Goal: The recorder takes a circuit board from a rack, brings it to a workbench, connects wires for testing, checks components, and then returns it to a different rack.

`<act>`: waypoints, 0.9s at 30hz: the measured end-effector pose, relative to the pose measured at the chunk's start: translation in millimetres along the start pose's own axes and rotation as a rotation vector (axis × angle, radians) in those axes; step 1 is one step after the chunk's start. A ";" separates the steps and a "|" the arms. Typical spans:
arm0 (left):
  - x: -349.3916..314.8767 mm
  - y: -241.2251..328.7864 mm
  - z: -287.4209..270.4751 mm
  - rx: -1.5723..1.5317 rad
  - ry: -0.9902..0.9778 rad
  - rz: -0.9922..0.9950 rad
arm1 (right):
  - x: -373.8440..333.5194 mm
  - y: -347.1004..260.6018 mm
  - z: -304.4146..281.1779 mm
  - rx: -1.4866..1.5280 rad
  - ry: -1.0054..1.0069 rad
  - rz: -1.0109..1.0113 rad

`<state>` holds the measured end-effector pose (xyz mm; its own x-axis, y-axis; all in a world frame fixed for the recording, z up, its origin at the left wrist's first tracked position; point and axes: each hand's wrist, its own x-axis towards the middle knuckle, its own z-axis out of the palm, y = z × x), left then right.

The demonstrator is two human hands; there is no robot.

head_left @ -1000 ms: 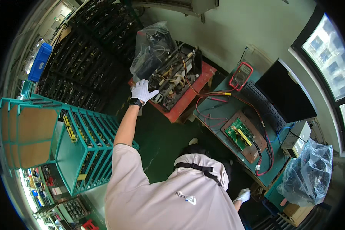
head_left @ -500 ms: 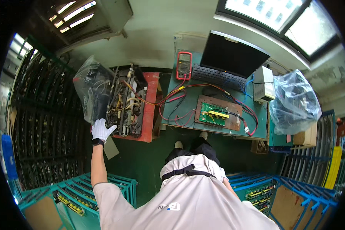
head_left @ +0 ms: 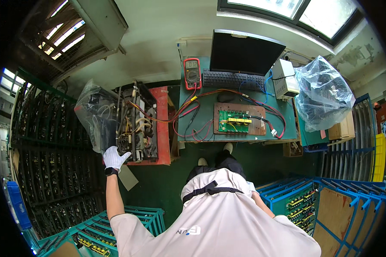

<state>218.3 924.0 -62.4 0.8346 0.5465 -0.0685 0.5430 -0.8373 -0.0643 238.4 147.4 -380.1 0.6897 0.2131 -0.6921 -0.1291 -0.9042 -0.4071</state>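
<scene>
My left hand (head_left: 115, 157), in a white glove with a dark watch at its wrist, rests at the near end of an opened electronic unit (head_left: 135, 124). Its thumb stands apart and its fingers reach forward; whether they press on the casing is unclear. Clear plastic wrap (head_left: 92, 115) covers a dark unit just left of there. Bundled wires run from the opened unit to the green workbench (head_left: 197, 111). A green circuit board (head_left: 233, 122) with yellow components lies there on a brown plate (head_left: 258, 124). My right forearm (head_left: 263, 205) shows in part; the hand itself is hidden behind my body.
A red multimeter (head_left: 192, 73), a keyboard (head_left: 233, 79), a black monitor (head_left: 246, 51) and a white box-shaped instrument (head_left: 286, 79) stand on the bench. More wrapped equipment (head_left: 324, 94) sits at right. Board racks (head_left: 51, 162) line the left; blue frames (head_left: 287, 192) stand behind me.
The whole view has shifted and turned slightly. My left hand stays by the near end of the opened unit, and the multimeter's display is easier to see.
</scene>
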 end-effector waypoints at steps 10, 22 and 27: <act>-5.7 7.2 -4.1 -0.018 0.039 -0.018 | -2.9 -4.3 1.1 -0.091 -0.027 -0.039; -9.0 13.9 -14.2 -0.017 -0.044 -0.035 | -5.1 -4.2 2.2 -0.203 -0.041 -0.123; -9.1 15.2 -18.7 -0.018 -0.075 -0.056 | 0.4 -3.9 -0.8 -0.275 -0.038 -0.197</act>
<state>220.7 905.9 -44.1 0.7943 0.5913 -0.1397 0.5905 -0.8054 -0.0519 239.7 150.7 -378.3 0.6544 0.4027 -0.6400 0.2047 -0.9091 -0.3627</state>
